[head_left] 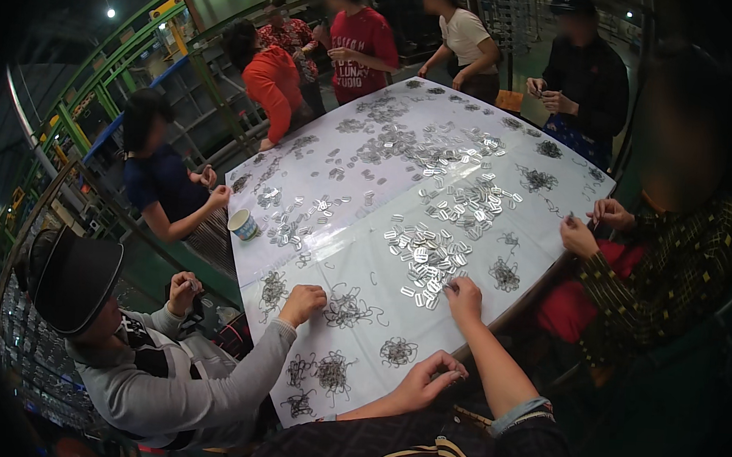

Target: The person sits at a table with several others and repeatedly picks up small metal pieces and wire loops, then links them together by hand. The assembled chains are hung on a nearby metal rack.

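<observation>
My right hand [463,302] reaches over the white-covered table [356,253]. Its fingers pinch together at the near edge of a pile of flat silver metal buckles [429,254], on what looks like one buckle. Close to my body, by the table's near edge, my left hand [428,382] is curled with thumb and fingers brought together. Whatever lies between those fingertips is too small to make out. A heap of thin dark wire hooks [398,351] lies just left of my left hand, and another heap of hooks [504,275] is right of my right hand.
At my left, a co-worker's hand [302,305] hovers beside wire hooks [348,308]. Another person's hands [591,231] are at the right edge. Several people stand around the far sides. A paper tub [244,224] sits tilted at the left edge; more buckles [389,143] spread across the far half.
</observation>
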A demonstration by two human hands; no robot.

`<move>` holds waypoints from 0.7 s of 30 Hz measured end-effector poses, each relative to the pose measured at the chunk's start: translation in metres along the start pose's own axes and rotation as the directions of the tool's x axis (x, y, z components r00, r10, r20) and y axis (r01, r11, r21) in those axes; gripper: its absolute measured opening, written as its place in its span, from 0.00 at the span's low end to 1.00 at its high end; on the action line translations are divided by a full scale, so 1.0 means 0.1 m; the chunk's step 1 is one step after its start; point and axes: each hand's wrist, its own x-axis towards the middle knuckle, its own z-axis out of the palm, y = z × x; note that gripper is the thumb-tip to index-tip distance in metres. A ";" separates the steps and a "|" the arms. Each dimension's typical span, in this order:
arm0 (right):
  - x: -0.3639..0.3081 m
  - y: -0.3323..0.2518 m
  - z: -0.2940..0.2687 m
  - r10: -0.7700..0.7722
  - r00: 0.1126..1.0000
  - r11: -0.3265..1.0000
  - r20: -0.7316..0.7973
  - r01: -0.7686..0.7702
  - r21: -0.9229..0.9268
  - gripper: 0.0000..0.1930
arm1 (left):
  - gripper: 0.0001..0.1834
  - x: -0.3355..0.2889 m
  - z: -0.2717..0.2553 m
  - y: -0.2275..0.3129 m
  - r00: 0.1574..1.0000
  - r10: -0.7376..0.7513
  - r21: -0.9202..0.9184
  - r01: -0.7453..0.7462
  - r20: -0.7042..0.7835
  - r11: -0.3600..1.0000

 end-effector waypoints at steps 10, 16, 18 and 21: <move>-0.76 -0.69 -0.89 0.264 0.948 0.742 0.178 -0.318 0.591 0.08 | 0.04 0.08 -0.03 -0.12 0.987 -0.048 0.131 0.069 -0.156 0.989; -1.16 -0.96 -1.20 0.304 0.944 0.670 0.126 -0.306 0.677 0.06 | 0.05 0.12 0.06 -0.13 0.981 -0.054 0.250 0.101 -0.189 0.963; -1.21 -1.01 -1.23 0.316 0.942 0.670 0.117 -0.308 0.675 0.05 | 0.05 0.11 0.07 -0.13 0.980 -0.044 0.278 0.098 -0.192 0.955; -1.27 -0.97 -1.17 0.296 0.954 0.721 0.041 -0.251 0.646 0.05 | 0.05 0.11 0.07 -0.12 0.983 -0.003 0.320 0.063 -0.184 0.945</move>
